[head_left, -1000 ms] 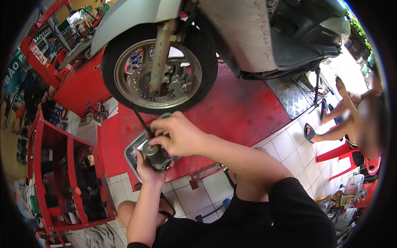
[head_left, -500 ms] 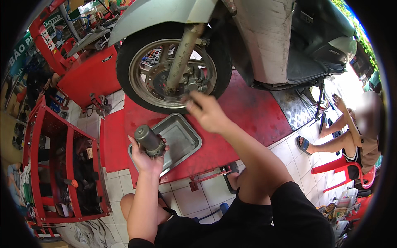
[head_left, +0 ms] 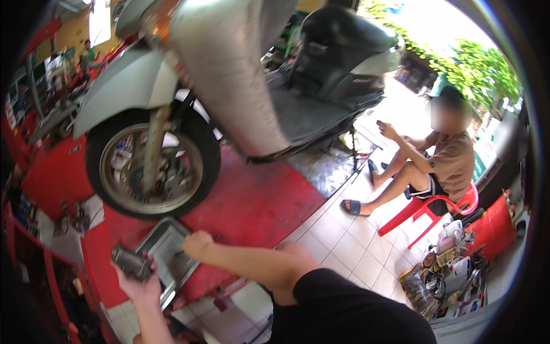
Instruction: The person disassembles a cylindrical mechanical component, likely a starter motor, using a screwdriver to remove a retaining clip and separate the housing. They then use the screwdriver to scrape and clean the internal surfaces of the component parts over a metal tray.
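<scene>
At lower left, left hand (head_left: 144, 286): wrapped from below around the metal cylinder (head_left: 130, 261), with the grip clamped firmly on it.
Metal cylinder: dark grey, cradled in the left palm; in this view just left of the tray, with the inner end close to the near rim.
Long axis: tilted, running from the outer end at upper left down to the inner end by the left fingertips; roughly aimed across toward the tray.
Right hand (head_left: 198, 245): at the right side of the tray, with fingers apparently curled together; too blurred to tell whether closed on anything or touching the rim.
Between the hands: cylinder to the left of the right grip and slightly nearer the body, well apart from it; left hand the nearer one, already in contact.
Tray (head_left: 172, 252): shallow, metal, rectangular, lying mostly between the two hands.
Red table (head_left: 252, 198): beneath both tray and wheel.
Front wheel (head_left: 132, 202): black-tyred, just beyond the tray.
Scooter (head_left: 229, 74): grey, with a dark seat, stretching away toward upper right.
Red chair (head_left: 401, 219): off to the right on pale floor tiles (head_left: 344, 252), bearing a seated person (head_left: 455, 157).
Greenery (head_left: 487, 69): farthest off, in bright light.
</scene>
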Motion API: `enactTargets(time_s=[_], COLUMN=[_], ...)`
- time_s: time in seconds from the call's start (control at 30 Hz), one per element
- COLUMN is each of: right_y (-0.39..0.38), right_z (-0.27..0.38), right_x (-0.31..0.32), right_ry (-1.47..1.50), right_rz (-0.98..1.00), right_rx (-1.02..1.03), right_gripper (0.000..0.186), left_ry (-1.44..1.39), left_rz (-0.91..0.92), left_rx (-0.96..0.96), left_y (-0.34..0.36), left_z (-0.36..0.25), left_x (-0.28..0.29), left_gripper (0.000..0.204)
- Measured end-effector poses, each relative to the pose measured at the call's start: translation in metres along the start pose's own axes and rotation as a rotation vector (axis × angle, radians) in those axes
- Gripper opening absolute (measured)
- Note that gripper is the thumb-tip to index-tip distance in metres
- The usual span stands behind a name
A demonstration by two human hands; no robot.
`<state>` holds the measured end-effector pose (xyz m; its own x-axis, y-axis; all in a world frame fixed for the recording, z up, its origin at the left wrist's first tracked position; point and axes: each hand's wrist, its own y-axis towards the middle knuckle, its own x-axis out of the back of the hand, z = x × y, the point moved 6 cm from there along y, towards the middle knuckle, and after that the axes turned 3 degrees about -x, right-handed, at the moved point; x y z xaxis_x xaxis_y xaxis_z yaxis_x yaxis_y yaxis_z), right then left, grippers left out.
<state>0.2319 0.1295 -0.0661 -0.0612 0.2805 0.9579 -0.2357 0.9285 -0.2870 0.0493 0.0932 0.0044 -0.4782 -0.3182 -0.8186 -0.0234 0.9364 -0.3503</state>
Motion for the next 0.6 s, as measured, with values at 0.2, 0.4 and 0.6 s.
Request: enactTargets(time_s=[0.2,0.4,0.6], right_y=[0.0,0.009,-0.007], right_z=[-0.002,0.005,-0.008], right_x=[-0.011,-0.008,0.004], right_ry=[0.068,0.099,0.195], right_rz=[0.003,-0.019,-0.091], right_rx=[-0.019,-0.055,-0.098], right_gripper=[0.024,0.023,0.022], left_ry=[0.014,0.046,0.091], left_rz=[0.006,-0.027,0.018], left_rx=[0.012,-0.026,-0.008], left_y=[-0.006,-0.007,-0.006], left_z=[0.003,0.0,0.011], left_x=[-0.005,-0.004,-0.005], left_gripper=[0.056,0.057,0.058])
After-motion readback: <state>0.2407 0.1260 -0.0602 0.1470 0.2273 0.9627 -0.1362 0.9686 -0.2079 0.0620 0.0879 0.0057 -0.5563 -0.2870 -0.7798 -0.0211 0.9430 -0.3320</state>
